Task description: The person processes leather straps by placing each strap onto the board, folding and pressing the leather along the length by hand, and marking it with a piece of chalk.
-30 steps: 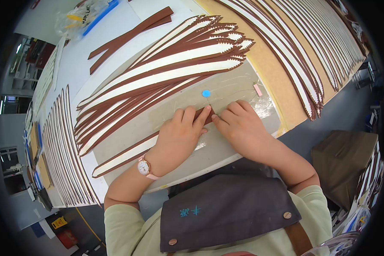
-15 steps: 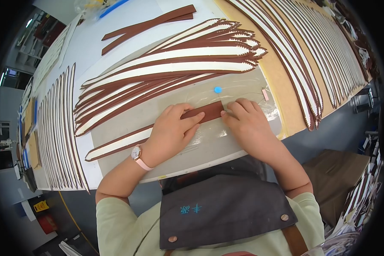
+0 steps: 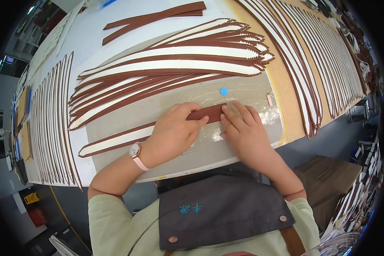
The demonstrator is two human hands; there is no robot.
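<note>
A brown strip with a white inner band (image 3: 115, 141) lies slantwise on the grey mat (image 3: 166, 164). Its right part is folded over and shows plain brown, like leather. My left hand (image 3: 171, 132) grips this strip near its middle, fingers along the far edge and thumb on the near side. At the strip's right end, my right hand (image 3: 245, 130) rests with its fingers stretched out and touching the brown surface; its thumb lies apart from them. Beyond my hands is a pile of similar strips (image 3: 166, 64) with notched, pointed ends.
A blue round piece (image 3: 224, 91) and a small pink piece (image 3: 269, 100) lie on the mat. Two crossed brown strips (image 3: 158, 19) sit at the back. More strips (image 3: 55, 119) are lined up at left, and others (image 3: 281, 55) run along the tan board at right.
My right hand's fingers have straightened and spread over the strip's end, where they were bent before. My left hand keeps its grip. The whole view has shifted slightly.
</note>
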